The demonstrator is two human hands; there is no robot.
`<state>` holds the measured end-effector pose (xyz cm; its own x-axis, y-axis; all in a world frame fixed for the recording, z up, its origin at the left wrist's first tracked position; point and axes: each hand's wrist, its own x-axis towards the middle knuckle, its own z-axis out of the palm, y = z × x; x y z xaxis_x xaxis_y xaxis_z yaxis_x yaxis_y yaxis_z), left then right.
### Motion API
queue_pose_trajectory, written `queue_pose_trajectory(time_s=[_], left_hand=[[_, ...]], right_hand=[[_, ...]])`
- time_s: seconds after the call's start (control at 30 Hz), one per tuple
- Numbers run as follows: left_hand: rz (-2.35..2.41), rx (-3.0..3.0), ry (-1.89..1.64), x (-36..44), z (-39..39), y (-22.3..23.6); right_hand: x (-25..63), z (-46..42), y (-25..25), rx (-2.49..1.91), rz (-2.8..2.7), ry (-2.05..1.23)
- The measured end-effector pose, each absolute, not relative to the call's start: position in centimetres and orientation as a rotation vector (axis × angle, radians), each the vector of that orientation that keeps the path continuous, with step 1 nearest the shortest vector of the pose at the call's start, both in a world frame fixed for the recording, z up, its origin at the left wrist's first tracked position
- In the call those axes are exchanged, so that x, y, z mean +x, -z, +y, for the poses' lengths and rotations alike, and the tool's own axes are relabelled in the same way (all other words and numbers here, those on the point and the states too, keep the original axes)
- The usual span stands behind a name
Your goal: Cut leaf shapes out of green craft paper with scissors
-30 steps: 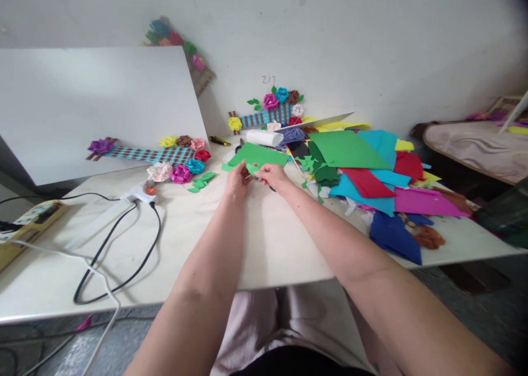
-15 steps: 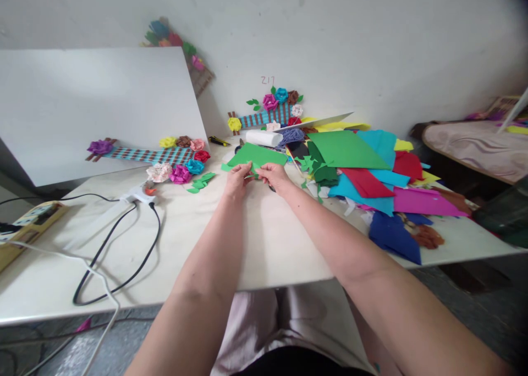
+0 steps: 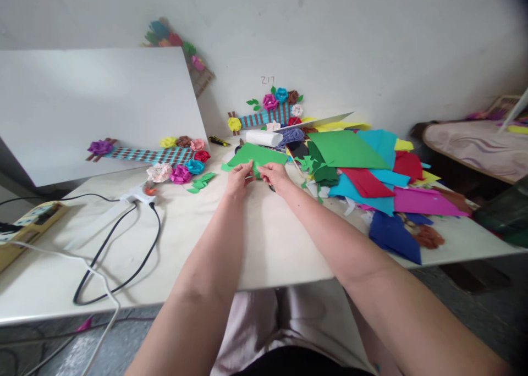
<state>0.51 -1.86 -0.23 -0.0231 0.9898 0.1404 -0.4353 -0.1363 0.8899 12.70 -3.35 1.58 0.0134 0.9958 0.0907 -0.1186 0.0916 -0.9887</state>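
Observation:
My left hand [image 3: 240, 179] and my right hand [image 3: 273, 177] are close together near the table's middle. Both pinch a small green paper piece [image 3: 256, 170], largely covered by the fingers; its exact outline blends with the green sheet [image 3: 258, 154] lying just behind. A dark object, partly hidden, shows under my right hand. Left of my hands lie several cut green paper leaves [image 3: 201, 182]. Farther left rests a blue and brown striped guitar-shaped craft [image 3: 148, 155] edged with paper flowers.
Coloured paper sheets [image 3: 350, 150] pile up on the right. A second flowered guitar craft [image 3: 264, 116] leans on the wall, near a white roll [image 3: 264, 139] and a yellow-black cutter [image 3: 219, 141]. A glue gun [image 3: 140, 194] with its black cord and a power strip [image 3: 31, 230] occupy the left.
My fingers have shifted slightly around the small green paper piece, the left hand's a little more closed over it. Everything else stays in place.

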Motion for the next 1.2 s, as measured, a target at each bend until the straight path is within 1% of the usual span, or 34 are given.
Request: queue_pose_trajectory(time_s=[0.13,0.3,0.7,0.8,0.97,1.2], left_hand=[[0.755,0.997,-1.436,0.5,-1.8,0.4],[0.783,1.007,-1.472,0.6,-1.9,0.3],[0.760,1.069,-1.427,0.6,-2.4,0.1],[0.804,0.998,-1.517,0.5,-2.0,0.2],[0.875,0.714,-1.775,-0.3,-0.7,0.4],[1.003,0.339,-2.028,-2.6,0.5,0.4]], right_hand=[[12.7,-3.3,-1.5,-1.067,-1.140,-1.168],[12.7,-3.2,-1.3,-1.095,-1.158,-1.159],[12.5,-3.1,-1.3,-1.028,-1.114,-1.156],[12.5,-3.0,-1.1,-1.036,-1.114,-1.165],[12.6,-2.9,-0.8,-1.089,-1.118,-1.130],[12.6,-2.6,-0.6,-1.121,-1.151,-1.048]])
